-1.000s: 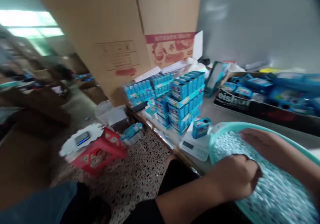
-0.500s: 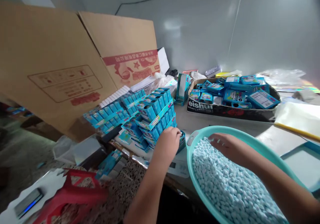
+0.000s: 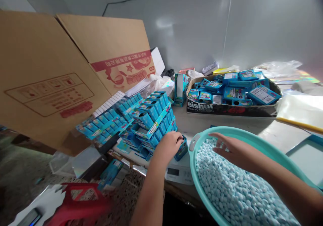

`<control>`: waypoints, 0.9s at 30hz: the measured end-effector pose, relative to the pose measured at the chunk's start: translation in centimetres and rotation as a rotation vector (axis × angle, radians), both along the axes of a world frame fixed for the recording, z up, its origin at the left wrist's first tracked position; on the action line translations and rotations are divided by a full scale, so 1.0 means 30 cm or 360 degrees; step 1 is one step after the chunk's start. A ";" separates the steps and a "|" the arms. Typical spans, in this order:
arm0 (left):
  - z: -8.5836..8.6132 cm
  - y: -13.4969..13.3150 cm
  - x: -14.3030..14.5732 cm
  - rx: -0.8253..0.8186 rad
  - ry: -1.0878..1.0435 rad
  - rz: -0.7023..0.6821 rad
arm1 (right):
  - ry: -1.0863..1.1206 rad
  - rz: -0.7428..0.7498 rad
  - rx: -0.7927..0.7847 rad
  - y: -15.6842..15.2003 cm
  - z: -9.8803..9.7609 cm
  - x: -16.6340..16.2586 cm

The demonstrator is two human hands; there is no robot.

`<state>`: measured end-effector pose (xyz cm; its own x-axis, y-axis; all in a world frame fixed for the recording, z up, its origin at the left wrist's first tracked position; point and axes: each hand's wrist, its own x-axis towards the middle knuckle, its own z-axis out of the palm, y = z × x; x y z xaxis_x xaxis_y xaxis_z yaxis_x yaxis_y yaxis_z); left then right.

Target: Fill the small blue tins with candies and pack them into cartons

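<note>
My left hand (image 3: 168, 145) is curled over the top of a small blue box (image 3: 182, 150) that stands on a white scale (image 3: 179, 173). My right hand (image 3: 233, 151) hovers with spread fingers over a heap of pale blue candies (image 3: 234, 189) filling a teal basin (image 3: 254, 141). The basin sits on the grey table right of the scale. Just behind my left hand rises a stack of small blue boxes in display trays (image 3: 152, 120).
A big open cardboard carton (image 3: 63, 74) leans at the left. A low tray box (image 3: 232, 108) full of flat blue packs stands at the back. A red stool (image 3: 75, 205) and a phone (image 3: 27, 217) are on the floor at lower left. Plastic sheets (image 3: 300, 111) lie at right.
The view swung from the floor side back onto the table. My left hand left the basin and reached to the small box on the scale. My right hand stayed over the candies.
</note>
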<state>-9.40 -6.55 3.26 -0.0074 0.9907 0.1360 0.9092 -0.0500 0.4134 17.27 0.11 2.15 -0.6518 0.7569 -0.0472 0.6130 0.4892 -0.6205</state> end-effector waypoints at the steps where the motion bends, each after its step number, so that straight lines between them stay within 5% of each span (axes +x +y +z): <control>1: -0.002 -0.003 -0.001 0.0017 -0.0016 -0.0007 | -0.0008 -0.0001 -0.0002 0.001 -0.003 0.000; 7: 0.010 -0.051 0.058 0.0211 -0.0092 -0.0006 | -0.0048 0.0021 0.0051 0.010 -0.021 0.006; 12: -0.002 -0.066 0.141 0.0328 -0.0008 -0.0213 | 0.0012 0.0002 0.0083 0.015 -0.026 0.010; 18: -0.007 -0.021 0.053 0.0249 0.0055 0.0117 | 0.0052 -0.0009 0.0095 0.006 -0.020 0.012; 27: -0.003 -0.039 0.053 0.0317 -0.0100 0.0098 | 0.0083 -0.0105 0.0105 -0.011 -0.005 0.009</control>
